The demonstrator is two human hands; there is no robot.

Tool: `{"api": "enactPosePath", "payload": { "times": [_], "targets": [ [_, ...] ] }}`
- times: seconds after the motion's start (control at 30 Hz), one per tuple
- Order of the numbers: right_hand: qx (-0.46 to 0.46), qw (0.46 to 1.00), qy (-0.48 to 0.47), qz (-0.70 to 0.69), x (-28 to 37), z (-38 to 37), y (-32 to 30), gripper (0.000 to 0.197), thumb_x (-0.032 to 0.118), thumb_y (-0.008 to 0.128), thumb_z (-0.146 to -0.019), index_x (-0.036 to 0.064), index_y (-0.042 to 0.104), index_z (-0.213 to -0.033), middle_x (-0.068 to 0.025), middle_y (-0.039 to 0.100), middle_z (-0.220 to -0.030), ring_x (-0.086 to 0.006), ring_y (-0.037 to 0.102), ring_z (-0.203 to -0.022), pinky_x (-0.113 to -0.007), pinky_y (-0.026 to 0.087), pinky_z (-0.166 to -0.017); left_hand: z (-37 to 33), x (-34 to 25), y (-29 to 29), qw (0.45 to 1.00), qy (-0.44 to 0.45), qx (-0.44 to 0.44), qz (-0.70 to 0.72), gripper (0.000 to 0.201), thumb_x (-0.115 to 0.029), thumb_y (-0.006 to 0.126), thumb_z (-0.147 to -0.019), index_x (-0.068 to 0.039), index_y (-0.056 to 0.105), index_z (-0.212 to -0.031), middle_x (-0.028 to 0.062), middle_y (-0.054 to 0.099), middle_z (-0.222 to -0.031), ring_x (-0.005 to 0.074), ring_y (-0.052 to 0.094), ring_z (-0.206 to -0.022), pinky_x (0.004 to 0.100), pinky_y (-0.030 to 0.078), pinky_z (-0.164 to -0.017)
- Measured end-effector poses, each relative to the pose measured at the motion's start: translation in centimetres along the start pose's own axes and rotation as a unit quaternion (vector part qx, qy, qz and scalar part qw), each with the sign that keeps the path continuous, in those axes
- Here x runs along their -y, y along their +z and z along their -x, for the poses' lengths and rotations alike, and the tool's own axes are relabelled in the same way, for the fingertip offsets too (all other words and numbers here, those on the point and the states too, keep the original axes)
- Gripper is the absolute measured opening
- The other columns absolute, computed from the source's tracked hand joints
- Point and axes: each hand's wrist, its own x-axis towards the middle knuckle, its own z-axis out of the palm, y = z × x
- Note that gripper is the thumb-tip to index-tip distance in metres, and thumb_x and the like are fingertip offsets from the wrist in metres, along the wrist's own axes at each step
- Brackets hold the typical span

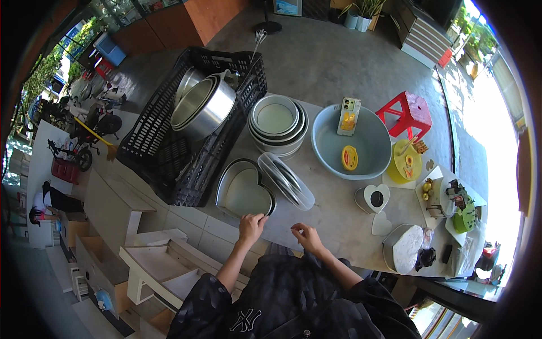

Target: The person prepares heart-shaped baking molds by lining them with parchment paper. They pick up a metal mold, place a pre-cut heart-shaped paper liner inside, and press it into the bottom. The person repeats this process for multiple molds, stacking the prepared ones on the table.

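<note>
My left hand (252, 228) is closed on the near right rim of a heart-shaped metal cake tin (246, 192). The tin stands on the table beside the black crate, and a second rim shows around it, so the tins look nested. Just right of it, several metal lids or shallow pans (285, 182) lean over in a slanted stack. My right hand (308, 237) hovers by the table's near edge, its fingers curled in, with nothing visible in them. Behind the heart tins stands a nested stack of round cake tins (275, 120).
A black plastic crate (195, 189) with metal pots (217, 107) rises at the left. Right of centre sit a grey-blue basin (324, 144), a yellow tub (404, 164), a small heart tin (370, 199) and a larger heart-shaped tin (405, 248). A red stool (415, 107) stands beyond.
</note>
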Motion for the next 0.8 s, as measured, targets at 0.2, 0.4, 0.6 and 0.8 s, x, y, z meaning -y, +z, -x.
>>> {"api": "enactPosePath", "payload": {
  "times": [0.2,0.4,0.6,0.8],
  "targets": [
    [0.052,0.988,0.104,-0.106,0.5,-0.6,0.0,0.028,0.022,0.051,-0.084,-0.0022,0.055,-0.097,-0.0106,0.061,-0.081,-0.0152,0.059,-0.057,-0.027,0.047,-0.050,0.4,-0.4,-0.7,0.983,0.074,-0.162,-0.050,0.009,-0.011,0.058,-0.076,-0.004,0.056,-0.072,0.0090,0.056,-0.064,0.0257,0.054,-0.062,0.0352,0.041,-0.063],
    [0.149,0.933,0.168,-0.283,2.1,-1.1,-0.8,0.043,0.034,0.046,-0.087,0.0002,0.043,-0.114,-0.0130,0.055,-0.101,-0.0193,0.059,-0.077,-0.028,0.049,-0.059,2.2,-0.6,-1.5,0.967,0.082,-0.233,-0.057,0.009,-0.007,0.061,-0.074,-0.002,0.054,-0.074,0.0096,0.054,-0.064,0.0266,0.052,-0.063,0.0363,0.041,-0.064],
    [0.199,0.894,0.162,-0.366,3.3,-0.7,-1.1,0.057,0.042,0.041,-0.087,0.0035,0.030,-0.128,-0.0156,0.046,-0.118,-0.0256,0.053,-0.100,-0.034,0.047,-0.076,2.5,-2.4,-2.5,0.959,0.052,-0.279,-0.023,0.008,-0.005,0.060,-0.074,0.000,0.054,-0.073,0.0111,0.051,-0.062,0.0283,0.051,-0.060,0.0367,0.040,-0.058],
    [0.191,0.862,0.063,-0.465,6.3,0.1,-1.9,0.071,0.043,0.052,-0.081,0.0036,0.022,-0.132,-0.0158,0.039,-0.125,-0.0259,0.042,-0.112,-0.040,0.039,-0.089,3.2,-7.2,-6.3,0.952,0.108,-0.286,-0.008,0.007,-0.003,0.061,-0.072,0.000,0.054,-0.072,0.0098,0.050,-0.061,0.0283,0.051,-0.060,0.0367,0.040,-0.056]
  ]
}}
